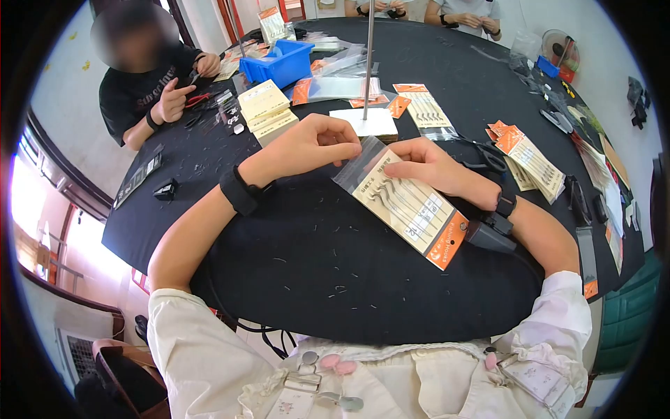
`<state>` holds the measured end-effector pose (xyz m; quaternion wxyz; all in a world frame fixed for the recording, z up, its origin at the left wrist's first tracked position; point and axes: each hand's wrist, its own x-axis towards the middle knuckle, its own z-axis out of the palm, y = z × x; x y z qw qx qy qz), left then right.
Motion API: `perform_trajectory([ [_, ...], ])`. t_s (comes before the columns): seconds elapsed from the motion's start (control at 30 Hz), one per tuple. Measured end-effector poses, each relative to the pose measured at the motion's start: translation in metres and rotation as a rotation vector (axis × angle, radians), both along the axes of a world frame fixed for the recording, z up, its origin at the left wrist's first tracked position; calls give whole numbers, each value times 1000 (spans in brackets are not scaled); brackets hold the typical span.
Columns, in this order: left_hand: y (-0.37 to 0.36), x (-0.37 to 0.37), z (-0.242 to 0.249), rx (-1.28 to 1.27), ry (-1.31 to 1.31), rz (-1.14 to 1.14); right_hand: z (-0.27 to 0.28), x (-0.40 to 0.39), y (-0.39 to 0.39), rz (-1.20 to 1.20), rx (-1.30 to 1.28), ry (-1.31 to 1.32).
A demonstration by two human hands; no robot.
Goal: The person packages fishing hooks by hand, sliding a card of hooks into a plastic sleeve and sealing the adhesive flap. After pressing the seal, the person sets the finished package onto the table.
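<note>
A packet of fishing hooks (408,206), a cream card with an orange end inside a clear plastic sleeve, is tilted above the black table. My right hand (426,167) grips its upper right side, with the thumb lying on the card face. At the sleeve's clear upper end, my left hand (307,145) is closed in a pinch, its fingertips touching the plastic edge. Several curved hooks with pale lines show on the card, beside a white label. Just beyond my hands stands a stack of white cards (373,124) at the foot of a metal rod.
Cream card stacks (265,108) and a blue bin (276,63) stand at the back left. Finished-looking hook packets (534,160) and black scissors (488,157) lie right of my hands. A co-worker (150,84) sits at the left; others sit at the far edge.
</note>
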<state>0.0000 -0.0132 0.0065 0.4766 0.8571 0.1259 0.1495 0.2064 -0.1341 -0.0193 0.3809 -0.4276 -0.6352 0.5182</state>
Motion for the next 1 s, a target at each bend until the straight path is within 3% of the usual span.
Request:
perform_trajectory([
  [0.3,-1,0,-1,9,4,-69,-3,-1,0,74,79,-171],
  [0.4,-2,0,0,-26,-7,-124,-9,1,4,-12,185,15],
  [0.5,-4,-2,3,-43,56,-104,-8,9,5,-258,257,170],
  [0.6,-1,-1,2,-72,101,-206,-1,28,7,-290,293,244],
  [0.67,0,0,0,-92,90,-223,6,37,9,-171,216,458],
  [0.8,-5,-2,4,-97,113,-207,24,44,11,-178,77,636],
  [0.83,-4,-2,4,-74,124,-188,27,50,13,-181,70,628],
  [0.9,-4,-2,1,-80,110,-186,34,57,15,51,172,588],
  [1.0,-3,-2,3,-59,111,-198,44,59,13,80,225,552],
])
